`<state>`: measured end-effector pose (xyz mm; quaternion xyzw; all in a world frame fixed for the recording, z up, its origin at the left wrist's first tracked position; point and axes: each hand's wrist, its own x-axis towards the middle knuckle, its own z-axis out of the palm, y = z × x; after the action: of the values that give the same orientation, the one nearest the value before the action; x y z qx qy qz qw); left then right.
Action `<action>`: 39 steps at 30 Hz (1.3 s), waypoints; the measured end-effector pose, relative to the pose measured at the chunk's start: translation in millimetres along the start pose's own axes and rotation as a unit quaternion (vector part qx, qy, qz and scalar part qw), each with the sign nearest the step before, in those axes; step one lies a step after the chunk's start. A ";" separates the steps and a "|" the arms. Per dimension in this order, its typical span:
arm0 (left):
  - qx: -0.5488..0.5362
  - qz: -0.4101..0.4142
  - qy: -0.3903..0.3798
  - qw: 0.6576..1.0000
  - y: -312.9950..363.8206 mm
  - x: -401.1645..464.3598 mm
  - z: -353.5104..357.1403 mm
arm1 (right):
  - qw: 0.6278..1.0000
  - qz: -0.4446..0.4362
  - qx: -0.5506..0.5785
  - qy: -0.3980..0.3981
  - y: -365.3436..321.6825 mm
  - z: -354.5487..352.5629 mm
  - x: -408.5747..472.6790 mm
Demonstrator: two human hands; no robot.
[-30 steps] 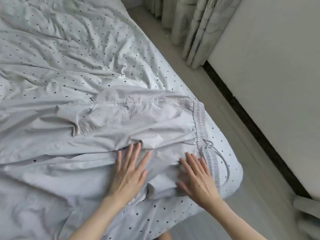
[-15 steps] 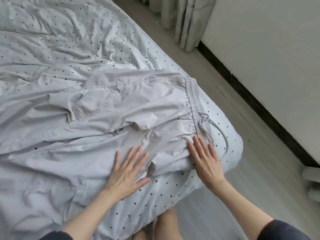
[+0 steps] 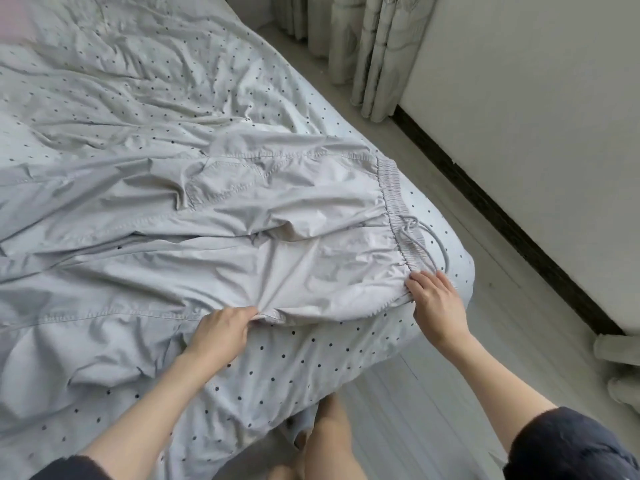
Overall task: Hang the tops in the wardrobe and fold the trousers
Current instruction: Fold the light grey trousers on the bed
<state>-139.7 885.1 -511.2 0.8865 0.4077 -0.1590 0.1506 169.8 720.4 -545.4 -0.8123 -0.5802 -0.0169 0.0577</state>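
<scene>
Light grey trousers [image 3: 242, 216] lie spread across the bed, legs running off to the left. Their elastic waistband [image 3: 398, 209] with a tied drawstring [image 3: 427, 237] is at the right, near the bed's corner. My left hand [image 3: 221, 329] pinches the near edge of the trousers, with creases fanning out from the pinch. My right hand [image 3: 434, 296] grips the near end of the waistband, fingers curled over the fabric.
The bed [image 3: 311, 362] has a pale sheet with small dark dots and a rumpled duvet behind. Its corner drops to a light wooden floor [image 3: 433, 393] on the right. Curtains [image 3: 374, 46] hang at the back beside a white wall with a dark skirting strip.
Both hands were lying flat on the trousers; now each has curled onto the near edge, the left further down the leg side, the right at the waistband end. The fabric looks smoother.
</scene>
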 end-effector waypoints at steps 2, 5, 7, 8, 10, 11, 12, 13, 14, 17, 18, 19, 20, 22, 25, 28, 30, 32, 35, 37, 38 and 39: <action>-0.048 -0.020 -0.002 0.999 -8.9 2.4 -19.8 | 1.000 0.013 0.004 -0.022 2.4 -16.9 4.6; -0.122 -0.046 0.035 0.991 -17.5 13.7 -63.4 | 0.999 0.033 0.001 -0.016 8.6 -41.8 33.1; -0.157 -0.065 0.069 0.983 -26.4 30.8 -94.6 | 0.999 0.040 0.003 0.019 8.3 -56.3 65.4; -0.167 -0.070 0.083 0.980 -29.4 39.5 -106.9 | 0.998 0.047 0.002 0.031 7.0 -60.6 78.6; -0.164 -0.081 0.110 0.977 -36.9 62.0 -132.5 | 0.996 0.062 -0.015 0.061 5.3 -65.0 110.6; -0.158 -0.089 0.121 0.976 -41.0 74.4 -143.5 | 0.994 0.068 -0.034 0.084 6.3 -64.4 127.4; -0.152 -0.101 0.131 0.974 -45.9 91.0 -155.4 | 0.991 0.071 -0.050 0.099 7.2 -63.5 150.2; -0.144 -0.109 0.137 0.974 -48.9 104.0 -163.4 | 0.988 0.070 -0.070 0.118 6.7 -60.7 166.2; -0.137 -0.114 0.145 0.973 -53.7 124.2 -174.2 | 0.986 0.066 -0.085 0.127 7.1 -56.9 192.0; -0.107 -0.126 0.152 0.974 -62.4 171.2 -191.8 | 0.989 0.061 -0.092 0.103 10.5 -41.2 245.4; -0.097 -0.137 0.146 0.975 -63.4 182.3 -194.0 | 0.990 0.067 -0.094 0.079 11.1 -34.3 255.4; -0.088 -0.143 0.143 0.975 -63.9 192.1 -194.5 | 0.992 0.067 -0.094 0.059 13.2 -27.1 262.5; -0.080 -0.149 0.136 0.976 -67.1 206.5 -194.2 | 0.993 0.065 -0.093 0.040 15.7 -17.1 275.6; -0.069 -0.158 0.118 0.978 -74.8 232.2 -188.5 | 0.994 0.072 -0.079 -0.016 16.6 -0.9 297.1; -0.070 -0.184 0.089 0.976 -87.8 258.3 -173.4 | 0.988 0.098 -0.053 -0.111 8.8 17.4 320.6; -0.067 -0.194 0.078 0.976 -92.9 272.1 -156.1 | 0.994 0.104 0.024 -0.039 -14.6 33.5 325.1; -0.071 -0.192 0.072 0.976 -94.9 277.9 -148.3 | 0.994 0.064 0.093 0.014 -44.7 38.5 321.8; -0.084 -0.186 0.072 0.976 -96.3 278.4 -143.0 | 0.991 0.009 0.130 0.006 -77.8 39.3 313.4; -0.098 -0.157 0.081 0.979 -101.2 269.5 -140.3 | 0.987 -0.078 0.115 -0.077 -115.8 45.5 302.2; -0.086 -0.140 0.091 0.982 -104.9 255.5 -142.9 | 0.984 -0.097 0.077 -0.130 -128.5 54.3 301.1; -0.076 -0.133 0.098 0.983 -108.3 246.3 -142.4 | 0.982 -0.090 0.061 -0.158 -134.9 55.1 303.0; -0.065 -0.127 0.105 0.984 -108.3 240.4 -141.1 | 0.978 -0.068 0.047 -0.190 -135.6 55.0 306.5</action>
<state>-52.3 1170.7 -495.8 0.8277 0.5399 -0.0560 0.1423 139.5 1058.3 -561.1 -0.7555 -0.6349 0.1608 -0.0165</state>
